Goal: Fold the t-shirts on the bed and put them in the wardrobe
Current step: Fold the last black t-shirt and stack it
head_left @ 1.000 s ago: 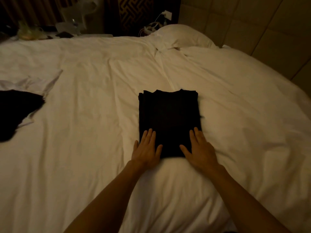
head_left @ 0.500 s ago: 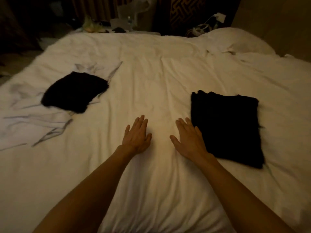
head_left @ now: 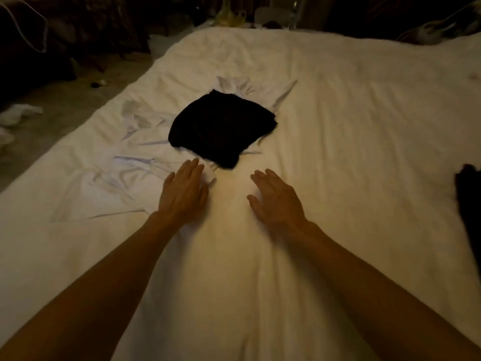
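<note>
Black crumpled t-shirt (head_left: pixel 222 128) lies in a loose heap on the white-sheeted bed (head_left: pixel 338 113), resting on top of a white rumpled t-shirt (head_left: pixel 122 186) that spreads out flat beneath it and to its left. Nearer the person than the black heap, the left hand (head_left: pixel 183 190) lies palm down with its fingers straight and close together. Its fingertips (head_left: pixel 194 164) reach the near edge of the white garment, just short of the black heap, and it grips nothing. Also nearer than the black heap and slightly to its right, the right hand (head_left: pixel 277 198) is palm down over the bare sheet, fingers relaxed and slightly spread, holding nothing; whether it presses the sheet or hovers just above it cannot be told. Well to the right of the black heap, at the frame edge, a second dark folded garment (head_left: pixel 468 204) lies on the bed, only partly in view
</note>
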A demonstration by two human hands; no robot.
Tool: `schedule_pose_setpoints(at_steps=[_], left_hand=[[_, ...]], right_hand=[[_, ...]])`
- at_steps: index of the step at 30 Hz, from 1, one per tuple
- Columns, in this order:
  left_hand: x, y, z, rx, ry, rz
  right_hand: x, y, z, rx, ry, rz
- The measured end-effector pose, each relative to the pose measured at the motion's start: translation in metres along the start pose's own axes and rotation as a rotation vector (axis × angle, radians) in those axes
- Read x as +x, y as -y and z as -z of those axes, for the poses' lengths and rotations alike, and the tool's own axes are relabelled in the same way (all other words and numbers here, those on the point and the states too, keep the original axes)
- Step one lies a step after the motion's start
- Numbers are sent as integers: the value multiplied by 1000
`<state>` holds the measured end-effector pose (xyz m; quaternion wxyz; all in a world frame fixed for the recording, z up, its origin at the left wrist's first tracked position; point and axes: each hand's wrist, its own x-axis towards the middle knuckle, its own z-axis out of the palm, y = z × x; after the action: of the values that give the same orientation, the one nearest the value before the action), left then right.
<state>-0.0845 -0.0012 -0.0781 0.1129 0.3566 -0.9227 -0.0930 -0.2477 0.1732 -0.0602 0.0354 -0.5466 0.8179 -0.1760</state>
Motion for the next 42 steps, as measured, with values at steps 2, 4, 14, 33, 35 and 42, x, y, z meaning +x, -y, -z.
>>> schedule_pose_setpoints(at_steps=[2, 4, 14, 33, 35, 42], left_hand=[[28, 19, -5, -31, -81, 2], [51, 26, -8, -23, -136, 24], [110, 44, -32, -46, -29, 18], [-99, -62, 23, 172, 355, -70], [-130, -67, 28, 140, 334, -111], [-209, -72, 58, 220, 306, -214]], right_hand=[[36, 5, -17, -5, 2, -3], [62, 8, -22, 11, -33, 1], [137, -1, -65, -154, -115, -108], [-119, 41, 21, -231, 297, -99], [-150, 43, 26, -198, 335, -138], [-217, 45, 87, 265, 189, -306]])
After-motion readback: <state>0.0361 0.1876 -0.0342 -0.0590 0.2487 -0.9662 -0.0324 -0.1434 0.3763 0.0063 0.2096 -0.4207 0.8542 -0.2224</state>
